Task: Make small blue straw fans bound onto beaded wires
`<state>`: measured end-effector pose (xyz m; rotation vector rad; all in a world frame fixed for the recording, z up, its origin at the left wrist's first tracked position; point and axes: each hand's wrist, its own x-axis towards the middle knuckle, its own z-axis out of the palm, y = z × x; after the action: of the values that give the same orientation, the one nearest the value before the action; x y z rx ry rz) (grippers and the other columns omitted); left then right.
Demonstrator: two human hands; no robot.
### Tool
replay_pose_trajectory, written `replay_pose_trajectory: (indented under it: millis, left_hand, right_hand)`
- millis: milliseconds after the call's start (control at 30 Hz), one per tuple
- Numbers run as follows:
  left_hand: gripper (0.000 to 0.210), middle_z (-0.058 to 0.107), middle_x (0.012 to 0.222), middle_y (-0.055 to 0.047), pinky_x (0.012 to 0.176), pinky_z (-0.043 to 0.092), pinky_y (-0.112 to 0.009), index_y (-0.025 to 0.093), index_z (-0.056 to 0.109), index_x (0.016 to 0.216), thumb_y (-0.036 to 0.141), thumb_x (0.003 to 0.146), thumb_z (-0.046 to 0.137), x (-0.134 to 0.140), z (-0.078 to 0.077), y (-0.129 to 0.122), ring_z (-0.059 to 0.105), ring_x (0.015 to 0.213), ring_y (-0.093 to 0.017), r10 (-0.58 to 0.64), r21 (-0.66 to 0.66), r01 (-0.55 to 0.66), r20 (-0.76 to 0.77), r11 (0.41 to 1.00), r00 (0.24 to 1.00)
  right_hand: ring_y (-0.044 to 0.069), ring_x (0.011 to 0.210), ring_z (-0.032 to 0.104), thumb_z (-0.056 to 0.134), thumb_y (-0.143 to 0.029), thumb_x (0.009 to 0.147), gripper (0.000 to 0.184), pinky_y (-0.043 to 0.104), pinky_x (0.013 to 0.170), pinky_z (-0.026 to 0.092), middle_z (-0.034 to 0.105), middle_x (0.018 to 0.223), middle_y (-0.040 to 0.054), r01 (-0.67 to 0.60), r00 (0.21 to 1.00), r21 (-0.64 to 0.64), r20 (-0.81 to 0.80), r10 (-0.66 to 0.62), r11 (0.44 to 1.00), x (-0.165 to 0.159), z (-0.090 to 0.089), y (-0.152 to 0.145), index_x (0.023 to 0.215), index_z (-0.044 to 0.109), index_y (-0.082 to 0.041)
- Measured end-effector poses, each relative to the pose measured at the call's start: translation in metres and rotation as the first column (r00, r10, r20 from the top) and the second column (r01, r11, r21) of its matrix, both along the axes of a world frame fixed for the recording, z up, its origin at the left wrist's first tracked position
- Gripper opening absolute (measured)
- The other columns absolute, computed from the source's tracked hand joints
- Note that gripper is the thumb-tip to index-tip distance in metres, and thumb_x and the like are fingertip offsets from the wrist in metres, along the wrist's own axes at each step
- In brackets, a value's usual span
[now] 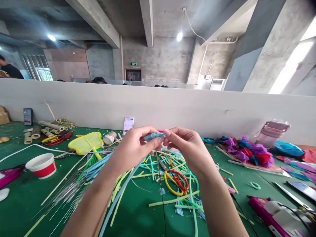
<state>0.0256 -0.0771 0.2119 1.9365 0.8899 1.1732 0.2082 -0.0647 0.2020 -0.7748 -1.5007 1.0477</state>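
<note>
A fuzzy light-blue pipe cleaner piece is held between my two hands above the middle of the table. My left hand has its thumb and fingers closed round the piece. With thumb and forefinger, my right hand pinches at the piece's right end. Below the hands lie scissors with red and yellow handles, among many scattered green, yellow and blue pipe cleaners. A small blue tuft sits on a dark line running down under my hands.
To the left are a paper cup, a yellow fly-swatter-like paddle, thin metal wires and bamboo pieces. A lit phone leans on the white partition. Purple and red flowers and a pink bottle stand right.
</note>
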Motion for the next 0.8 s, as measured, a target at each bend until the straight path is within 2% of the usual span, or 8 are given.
replay_pose_trajectory:
  millis: [67,200,300,400,533,700,800]
  left_hand:
    - [0.023,0.073,0.085,-0.004,0.067,0.053,-0.025,0.017,0.070,0.099,0.038,0.089,0.068,0.003,-0.001,0.002,0.068,0.076,-0.016,-0.003,-0.018,0.004,0.029,1.000,1.000]
    - [0.041,0.074,0.082,-0.002,0.068,0.054,-0.026,0.021,0.058,0.122,0.037,0.087,0.071,0.005,-0.003,0.003,0.069,0.076,-0.016,-0.013,-0.066,0.023,0.139,0.998,0.990]
    - [0.045,0.072,0.078,-0.001,0.068,0.053,-0.026,0.024,0.053,0.126,0.035,0.087,0.072,0.002,-0.004,0.001,0.068,0.075,-0.016,-0.033,-0.065,0.042,0.143,0.997,0.989]
    - [0.052,0.072,0.089,-0.001,0.071,0.053,-0.027,0.027,0.049,0.131,0.033,0.086,0.074,-0.001,-0.003,0.000,0.068,0.080,-0.016,-0.037,-0.059,0.044,0.111,0.997,0.993]
    - [0.042,0.069,0.107,-0.006,0.076,0.054,-0.029,0.024,0.056,0.126,0.028,0.087,0.071,-0.004,-0.005,0.003,0.067,0.087,-0.017,-0.020,-0.040,0.022,0.058,0.999,0.998]
    - [0.035,0.070,0.094,-0.003,0.078,0.053,-0.030,0.022,0.060,0.117,0.027,0.085,0.072,-0.009,-0.007,0.011,0.066,0.087,-0.017,0.000,-0.013,0.001,0.051,1.000,0.999]
    - [0.032,0.070,0.089,-0.001,0.077,0.054,-0.029,0.022,0.061,0.114,0.027,0.085,0.073,-0.008,-0.008,0.014,0.067,0.085,-0.016,-0.008,-0.017,0.009,0.074,1.000,0.997]
  right_hand:
    - [0.011,0.064,0.062,0.079,-0.043,0.079,0.026,0.024,0.062,0.048,0.071,0.069,0.0025,0.000,1.000,0.012,0.013,0.000,1.000,0.003,0.002,0.000,0.078,0.075,-0.017]
    - [0.012,0.065,0.065,0.078,-0.039,0.080,0.022,0.025,0.065,0.050,0.071,0.068,0.0010,-0.067,0.998,0.028,0.012,0.066,0.997,0.004,0.005,-0.002,0.080,0.074,-0.018]
    - [0.014,0.070,0.067,0.077,-0.039,0.081,0.022,0.027,0.070,0.052,0.071,0.071,0.0014,-0.094,0.995,0.045,0.022,0.093,0.995,0.003,0.004,-0.002,0.082,0.072,-0.017]
    - [0.014,0.070,0.064,0.075,-0.042,0.083,0.026,0.026,0.068,0.050,0.069,0.074,0.0021,-0.052,0.996,0.065,0.072,0.047,0.997,0.005,0.003,0.000,0.084,0.071,-0.017]
    - [0.012,0.065,0.057,0.073,-0.049,0.082,0.033,0.024,0.058,0.042,0.063,0.070,0.0010,0.073,0.987,0.137,0.129,-0.091,0.988,0.008,0.001,0.003,0.083,0.069,-0.016]
    - [0.014,0.068,0.059,0.074,-0.051,0.081,0.036,0.026,0.060,0.043,0.065,0.071,0.0025,0.173,0.974,0.187,0.114,-0.196,0.967,0.007,-0.001,0.004,0.083,0.068,-0.016]
    - [0.016,0.072,0.061,0.073,-0.051,0.082,0.035,0.027,0.063,0.045,0.070,0.076,0.0041,0.129,0.972,0.171,0.173,-0.159,0.977,0.006,-0.001,0.005,0.087,0.072,-0.016]
